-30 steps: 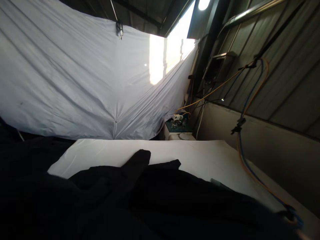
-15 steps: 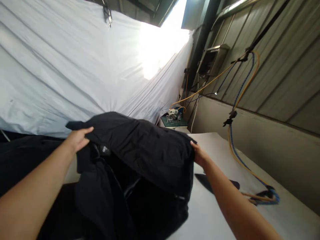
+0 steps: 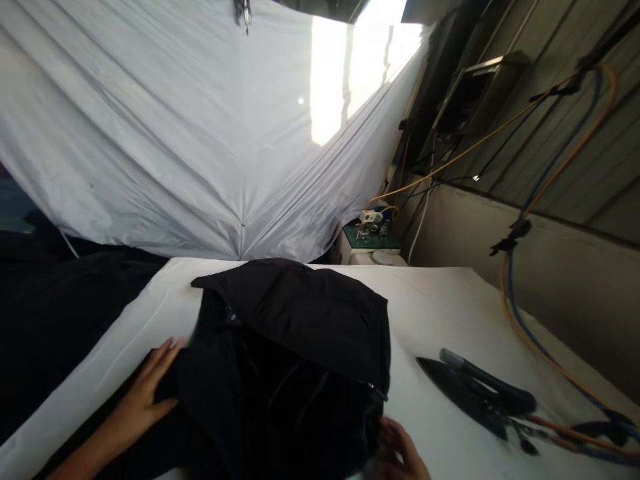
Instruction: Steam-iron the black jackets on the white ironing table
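Since half a second ago, the garment (image 3: 305,307) has come down onto the white table (image 3: 430,300), and both hands have dropped nearer the person. The left hand (image 3: 133,410) lies on black cloth (image 3: 155,453), fingers stretched, thumb spread. The garment's opening faces the person, its inside dark. The right hand (image 3: 400,453), blurred, bends at its right edge; whether it grips, I cannot tell. Farther right lies an iron (image 3: 465,395).

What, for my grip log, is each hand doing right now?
Left hand: open, on the black garment.
Right hand: bent at the garment's edge; whether it grips cannot be told.
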`<state>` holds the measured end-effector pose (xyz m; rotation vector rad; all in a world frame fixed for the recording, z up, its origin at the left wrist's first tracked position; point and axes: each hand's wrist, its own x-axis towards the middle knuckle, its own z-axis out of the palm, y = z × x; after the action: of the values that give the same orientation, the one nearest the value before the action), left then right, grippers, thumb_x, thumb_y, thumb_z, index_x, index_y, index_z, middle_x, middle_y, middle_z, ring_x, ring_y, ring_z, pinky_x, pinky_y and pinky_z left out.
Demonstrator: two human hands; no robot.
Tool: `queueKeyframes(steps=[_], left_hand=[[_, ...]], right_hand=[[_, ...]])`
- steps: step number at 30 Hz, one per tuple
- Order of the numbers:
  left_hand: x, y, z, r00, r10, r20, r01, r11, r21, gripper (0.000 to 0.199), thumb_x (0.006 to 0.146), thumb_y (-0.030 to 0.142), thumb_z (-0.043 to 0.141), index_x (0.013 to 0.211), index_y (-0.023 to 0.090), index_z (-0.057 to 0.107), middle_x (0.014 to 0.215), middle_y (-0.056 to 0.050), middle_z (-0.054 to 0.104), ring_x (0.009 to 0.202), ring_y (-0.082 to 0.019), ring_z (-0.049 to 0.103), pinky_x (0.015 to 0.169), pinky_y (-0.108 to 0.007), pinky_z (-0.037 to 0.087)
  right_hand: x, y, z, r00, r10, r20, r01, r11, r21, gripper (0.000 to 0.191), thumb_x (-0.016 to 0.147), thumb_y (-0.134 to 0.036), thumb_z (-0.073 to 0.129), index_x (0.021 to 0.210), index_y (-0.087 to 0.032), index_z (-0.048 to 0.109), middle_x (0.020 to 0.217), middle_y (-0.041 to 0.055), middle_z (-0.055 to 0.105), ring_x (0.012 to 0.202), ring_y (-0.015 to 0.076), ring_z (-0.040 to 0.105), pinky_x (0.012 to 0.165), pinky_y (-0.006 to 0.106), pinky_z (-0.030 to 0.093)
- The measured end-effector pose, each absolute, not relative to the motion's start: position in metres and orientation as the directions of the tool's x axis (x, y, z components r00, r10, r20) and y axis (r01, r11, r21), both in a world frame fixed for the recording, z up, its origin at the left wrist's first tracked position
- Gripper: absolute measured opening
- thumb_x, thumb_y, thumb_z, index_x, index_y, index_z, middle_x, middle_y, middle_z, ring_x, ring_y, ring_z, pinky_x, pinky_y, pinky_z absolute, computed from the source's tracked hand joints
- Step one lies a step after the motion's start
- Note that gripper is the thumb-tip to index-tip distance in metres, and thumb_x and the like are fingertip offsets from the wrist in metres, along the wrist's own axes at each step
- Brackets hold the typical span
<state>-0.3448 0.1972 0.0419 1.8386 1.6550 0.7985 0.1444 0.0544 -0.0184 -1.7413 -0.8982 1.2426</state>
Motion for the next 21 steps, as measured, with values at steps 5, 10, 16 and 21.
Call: queueKeyframes(steps=[5,10,16,21], left_hand=[[-0.251,0.231,0.072,0.283,0.952,0.117,0.737,-0.294,0.609,0.025,0.074,0.030,0.043,0.091,0.024,0.059,0.139,-0.005,0.038,0.134,-0.026,0.017,0.104,-0.051,0.021],[-0.325,0.231,0.104,0.249,0.960,-0.129,0.706,-0.089,0.703,0.021,0.063,0.041,0.054,0.073,0.023,0.053,0.082,-0.001,0.068,0.091,-0.027,0.060,0.089,-0.042,0.044],[-0.403,0.248,0.158,-0.177,0.984,-0.027,0.638,0.136,0.758,0.050,0.043,0.062,0.059,0.078,0.026,0.057,0.075,0.001,0.066,0.084,-0.030,0.061,0.075,-0.039,0.052],[-0.346,0.265,0.147,0.057,0.931,-0.361,0.689,0.224,0.689,0.042,0.036,0.052,0.068,0.065,0.022,0.062,0.072,-0.005,0.070,0.077,-0.028,0.064,0.071,-0.032,0.053]], right_hand=[[0.091,0.105,0.004,0.127,0.922,-0.366,-0.105,-0.354,-0.929,0.059,0.053,-0.032,0.063,0.108,-0.031,0.041,0.082,-0.0010,0.058,0.061,0.0156,0.056,0.051,0.027,0.045],[0.176,0.079,0.062,0.191,0.895,-0.403,0.036,-0.416,-0.909,0.025,0.055,-0.032,0.065,0.073,-0.023,0.051,0.048,-0.0068,0.041,0.042,0.0093,0.042,0.041,0.021,0.032],[0.292,0.063,0.124,0.619,0.715,-0.324,-0.035,-0.388,-0.921,0.032,0.062,-0.050,0.056,0.082,-0.025,0.054,0.076,0.0098,0.063,0.065,0.0262,0.062,0.055,0.037,0.050],[0.247,0.072,0.070,0.469,0.812,-0.347,0.158,-0.464,-0.872,0.048,0.065,-0.046,0.045,0.108,-0.025,0.052,0.094,0.0117,0.065,0.084,0.0287,0.063,0.070,0.042,0.051]])
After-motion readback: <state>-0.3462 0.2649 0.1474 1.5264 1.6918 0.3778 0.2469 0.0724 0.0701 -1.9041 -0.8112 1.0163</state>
